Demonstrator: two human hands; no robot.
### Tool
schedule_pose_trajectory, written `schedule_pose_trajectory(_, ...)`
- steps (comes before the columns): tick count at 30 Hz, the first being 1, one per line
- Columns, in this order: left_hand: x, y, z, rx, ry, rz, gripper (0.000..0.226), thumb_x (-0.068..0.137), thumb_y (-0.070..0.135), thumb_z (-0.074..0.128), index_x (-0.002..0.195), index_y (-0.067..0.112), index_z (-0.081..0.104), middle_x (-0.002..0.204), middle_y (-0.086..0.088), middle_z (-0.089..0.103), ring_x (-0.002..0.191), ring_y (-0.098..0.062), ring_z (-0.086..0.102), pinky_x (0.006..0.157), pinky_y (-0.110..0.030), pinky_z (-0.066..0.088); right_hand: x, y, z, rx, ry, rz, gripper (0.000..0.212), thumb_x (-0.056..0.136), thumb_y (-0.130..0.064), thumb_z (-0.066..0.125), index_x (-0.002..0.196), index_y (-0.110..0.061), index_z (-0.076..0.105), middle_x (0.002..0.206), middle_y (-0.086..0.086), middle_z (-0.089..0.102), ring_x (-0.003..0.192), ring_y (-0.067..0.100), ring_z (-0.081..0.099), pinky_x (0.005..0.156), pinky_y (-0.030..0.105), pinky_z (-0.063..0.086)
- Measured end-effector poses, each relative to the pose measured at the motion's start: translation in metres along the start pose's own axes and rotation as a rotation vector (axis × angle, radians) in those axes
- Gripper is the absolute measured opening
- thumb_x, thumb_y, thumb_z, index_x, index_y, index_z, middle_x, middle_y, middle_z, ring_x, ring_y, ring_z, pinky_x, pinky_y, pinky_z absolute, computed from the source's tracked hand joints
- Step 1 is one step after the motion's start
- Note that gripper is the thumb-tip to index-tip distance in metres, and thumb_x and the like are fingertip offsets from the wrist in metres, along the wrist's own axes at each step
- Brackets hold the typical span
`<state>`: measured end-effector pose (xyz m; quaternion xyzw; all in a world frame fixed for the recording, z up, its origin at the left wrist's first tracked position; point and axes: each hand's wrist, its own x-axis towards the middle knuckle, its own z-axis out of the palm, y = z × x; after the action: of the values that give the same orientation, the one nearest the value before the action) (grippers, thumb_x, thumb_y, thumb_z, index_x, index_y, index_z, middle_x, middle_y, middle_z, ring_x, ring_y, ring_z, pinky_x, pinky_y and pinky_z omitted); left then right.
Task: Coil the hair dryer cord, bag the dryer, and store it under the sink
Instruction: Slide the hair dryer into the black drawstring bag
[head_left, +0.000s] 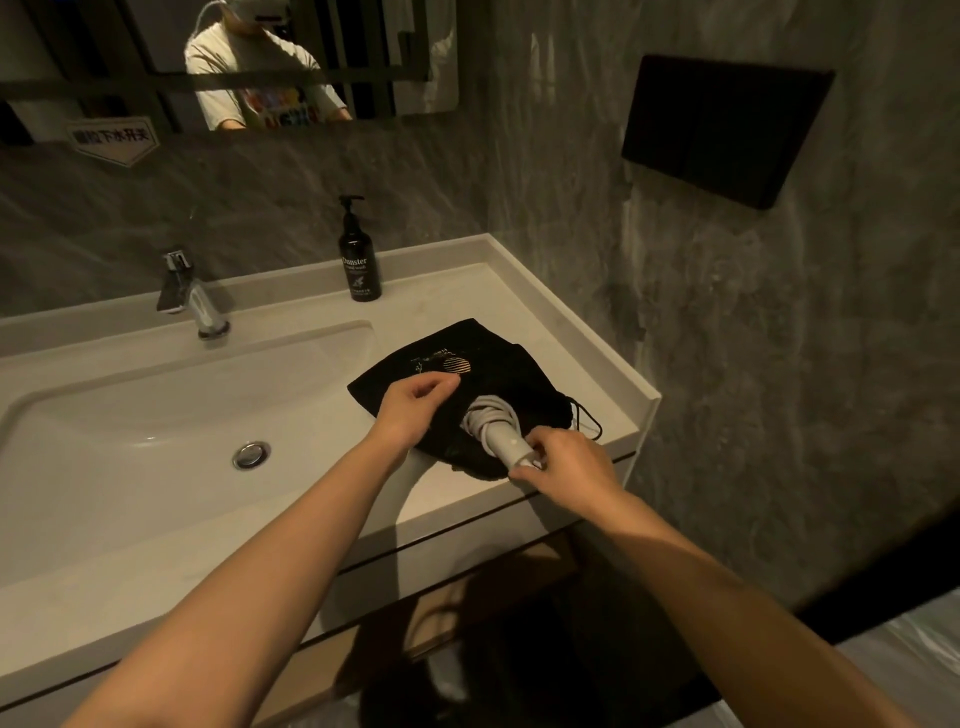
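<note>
Two hands: right (563, 462) pinching dryer handle (506, 444), left (415, 402) on one bag (483, 364).

Matt black cloth drawstring bag (483, 379), smooth pale plastic hair dryer handle (506, 444), glossy white basin (156, 415), smooth light stone-like tabletop (561, 332), polished chrome tap (195, 296), shiny dark plastic pump bottle (358, 260), mottled grey matt wall (727, 338)

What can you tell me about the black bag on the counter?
The black bag is soft cloth with a small gold print, lying flat on the pale counter right of the sink. Its drawstring mouth faces the person, the hair dryer partly inside. The left hand rests on it.
</note>
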<state>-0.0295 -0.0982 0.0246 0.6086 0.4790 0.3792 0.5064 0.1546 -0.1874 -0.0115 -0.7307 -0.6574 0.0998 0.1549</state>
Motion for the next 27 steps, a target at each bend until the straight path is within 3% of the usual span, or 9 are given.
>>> schedule_pose_trajectory(4,-0.001,0.001,0.004,-0.011,-0.106,-0.026,0.012,0.089,0.03,0.062,0.089,0.038,0.071,0.102,0.009,0.07,0.103,-0.012,0.062,0.098,-0.036,0.048,0.004,0.002,0.005,0.115,0.113,-0.05,0.041,0.08,-0.047,0.065,0.112,-0.022,0.065,0.098,0.0,0.072,0.089,0.02,0.066,0.076,0.041,0.054)
schedule_pose_trajectory(9,-0.004,-0.001,0.005,0.099,-0.218,-0.027,0.013,0.09,0.034,0.06,0.093,0.038,0.072,0.107,0.004,0.071,0.105,-0.016,0.063,0.097,-0.041,0.05,0.023,-0.01,0.013,0.116,0.238,-0.076,0.038,0.083,-0.045,0.063,0.114,-0.024,0.067,0.096,0.002,0.073,0.093,0.022,0.063,0.085,0.038,0.047)
schedule_pose_trajectory(13,-0.007,-0.004,0.003,0.126,-0.179,-0.027,0.009,0.089,0.029,0.062,0.093,0.033,0.07,0.103,-0.001,0.07,0.1,-0.017,0.064,0.087,-0.036,0.053,0.021,-0.004,0.022,0.097,0.256,-0.072,0.042,0.083,-0.046,0.062,0.118,-0.022,0.065,0.098,0.003,0.072,0.096,0.022,0.059,0.085,0.035,0.04)
schedule_pose_trajectory(17,-0.011,-0.013,0.002,0.187,-0.197,0.034,0.017,0.08,0.021,0.073,0.095,0.028,0.067,0.067,0.007,0.06,0.064,0.0,0.057,0.071,-0.023,0.045,0.012,0.012,0.011,0.189,0.384,-0.089,0.033,0.084,-0.046,0.06,0.101,-0.021,0.071,0.089,-0.003,0.07,0.09,0.017,0.059,0.077,0.03,0.044)
schedule_pose_trajectory(20,-0.017,-0.025,0.007,0.42,-0.087,0.054,0.043,0.07,0.03,0.082,0.103,0.022,0.055,0.078,0.007,0.052,0.066,-0.005,0.049,0.058,-0.019,0.038,0.01,0.031,-0.004,0.229,0.472,0.001,0.018,0.086,-0.031,0.061,0.095,-0.015,0.063,0.088,0.001,0.064,0.09,0.021,0.057,0.075,0.036,0.049)
schedule_pose_trajectory(22,-0.022,-0.033,0.009,0.604,-0.029,-0.013,0.056,0.066,0.045,0.082,0.101,0.02,0.046,0.087,0.004,0.053,0.073,-0.009,0.051,0.055,-0.021,0.036,0.018,0.043,-0.008,0.197,0.391,0.112,0.03,0.085,-0.025,0.063,0.112,-0.012,0.058,0.108,0.009,0.059,0.105,0.028,0.054,0.088,0.041,0.048)
schedule_pose_trajectory(24,-0.025,-0.039,0.008,0.77,-0.065,-0.141,0.066,0.064,0.063,0.074,0.105,0.017,0.049,0.098,0.0,0.062,0.084,-0.017,0.06,0.057,-0.023,0.04,0.026,0.051,-0.008,0.208,0.255,0.218,0.048,0.087,-0.026,0.062,0.13,-0.009,0.05,0.126,0.016,0.053,0.119,0.033,0.048,0.098,0.042,0.042)
schedule_pose_trajectory(25,-0.026,-0.04,0.006,0.833,-0.121,-0.201,0.07,0.065,0.068,0.069,0.108,0.015,0.055,0.099,-0.002,0.068,0.087,-0.02,0.065,0.058,-0.024,0.044,0.03,0.052,-0.009,0.243,0.204,0.255,0.05,0.088,-0.027,0.06,0.133,-0.008,0.048,0.13,0.017,0.052,0.12,0.034,0.048,0.098,0.042,0.041)
schedule_pose_trajectory(27,-0.029,-0.04,0.004,0.843,-0.214,-0.287,0.064,0.072,0.068,0.062,0.098,0.011,0.068,0.083,-0.005,0.075,0.07,-0.018,0.07,0.06,-0.026,0.052,0.034,0.051,-0.01,0.346,0.15,0.28,0.044,0.09,-0.025,0.059,0.128,-0.005,0.053,0.123,0.02,0.06,0.113,0.036,0.055,0.089,0.038,0.045)
